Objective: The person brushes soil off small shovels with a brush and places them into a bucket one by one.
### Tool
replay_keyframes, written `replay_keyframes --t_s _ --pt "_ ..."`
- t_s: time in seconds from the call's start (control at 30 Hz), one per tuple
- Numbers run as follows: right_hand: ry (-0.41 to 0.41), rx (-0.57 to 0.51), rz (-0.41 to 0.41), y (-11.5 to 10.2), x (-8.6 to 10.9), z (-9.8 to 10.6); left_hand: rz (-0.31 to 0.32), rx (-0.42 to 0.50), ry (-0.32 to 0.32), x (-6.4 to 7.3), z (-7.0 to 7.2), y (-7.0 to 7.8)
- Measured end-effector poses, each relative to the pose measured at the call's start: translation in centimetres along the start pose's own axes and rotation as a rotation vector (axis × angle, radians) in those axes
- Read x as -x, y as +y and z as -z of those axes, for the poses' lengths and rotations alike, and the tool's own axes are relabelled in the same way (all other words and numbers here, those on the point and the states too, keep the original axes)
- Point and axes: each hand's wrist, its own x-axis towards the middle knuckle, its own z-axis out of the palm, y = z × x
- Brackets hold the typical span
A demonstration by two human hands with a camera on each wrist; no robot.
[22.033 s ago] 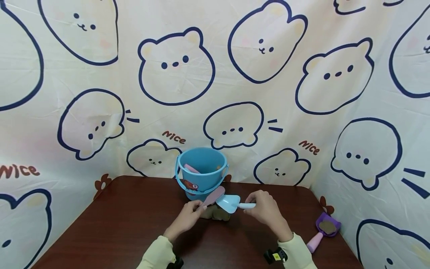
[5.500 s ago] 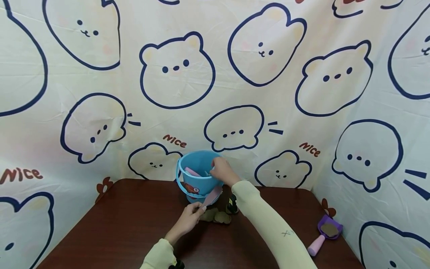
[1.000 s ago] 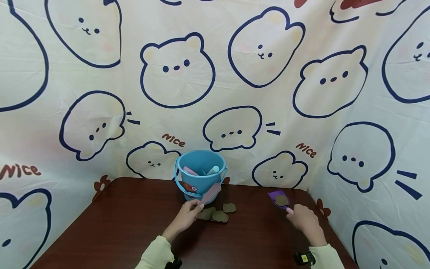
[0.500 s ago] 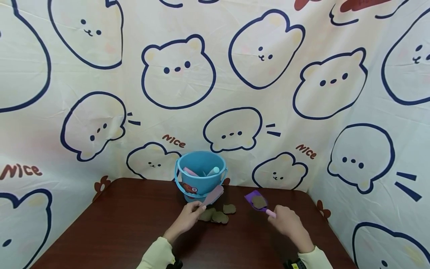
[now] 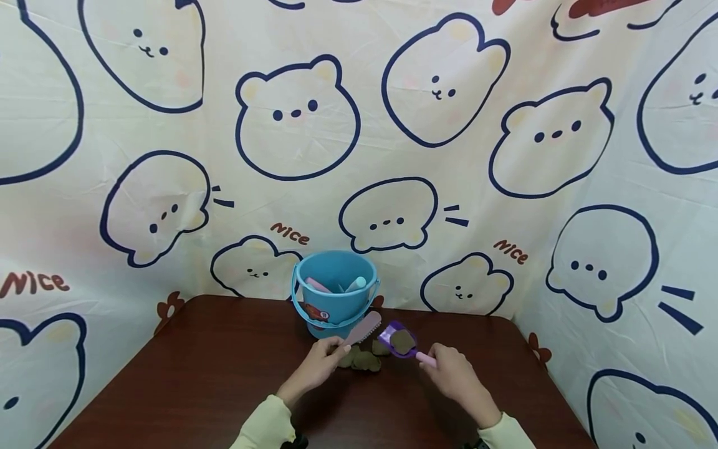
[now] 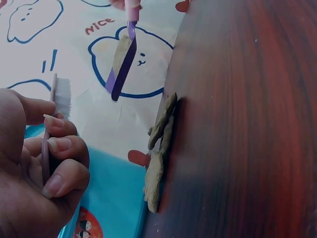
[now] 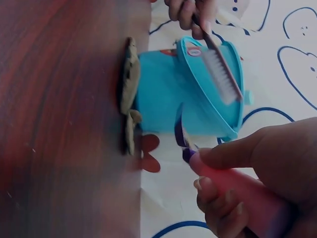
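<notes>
My left hand [image 5: 315, 366] grips a mauve-handled brush [image 5: 366, 325], its white bristles [image 7: 219, 74] showing in the right wrist view. My right hand [image 5: 453, 375] holds a small purple toy shovel [image 5: 387, 337] by its pink handle [image 5: 426, 359], thumb laid along it. A flat grey-brown lump [image 5: 402, 342], like clay or damp sand, lies on the shovel blade. In the left wrist view the blade is raised above the table. Several similar flat lumps [image 5: 366, 362] lie on the table below the brush, partly hidden by my left hand in the head view.
A blue toy bucket [image 5: 336, 312] stands just behind the brush, its handle hanging in front. Inside it are a pink piece [image 5: 318, 285] and a light blue tool handle [image 5: 356, 285]. The dark wooden table [image 5: 224, 374] ends at a bear-print cloth [image 5: 392, 156].
The light blue shovel went from my right hand into the bucket. My right hand took up the purple shovel from the far right and brought it left to the brush. One lump now lies apart.
</notes>
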Motion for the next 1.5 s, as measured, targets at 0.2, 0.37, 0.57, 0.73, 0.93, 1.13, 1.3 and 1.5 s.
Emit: replay_keyframes --t_s 0.2,0.37,0.57,0.73,0.93,1.13,1.3,1.5 --pt "0.004 -0.046 0.030 -0.6 0.0 -0.9 -0.012 -0.010 -0.034 0.0 -0.7 0.2" --pt "0.017 -0.075 0.072 -0.9 0.0 -1.3 -0.016 -0.025 -0.051 -0.2 -1.3 0.0" --pt "0.006 -0.087 0.123 -0.8 0.0 -1.7 -0.007 -0.031 -0.081 -0.3 -2.1 -0.1" --pt "-0.013 -0.111 0.138 -1.1 0.0 -1.6 -0.009 -0.022 -0.083 -0.2 -2.3 0.1" --pt "-0.008 -0.113 0.148 -1.4 0.0 -1.6 -0.019 -0.061 -0.079 -0.3 -2.2 -0.2" --pt "-0.013 -0.114 0.155 -1.4 0.1 -1.5 -0.010 -0.099 -0.083 -0.5 -1.7 -0.8" --pt "-0.016 -0.114 0.158 -1.4 0.0 -1.2 -0.022 -0.115 -0.066 -0.5 -1.2 -0.8" --pt "-0.036 -0.125 0.142 -1.5 0.0 -0.9 -0.018 -0.118 -0.050 -0.3 -0.6 -0.9"
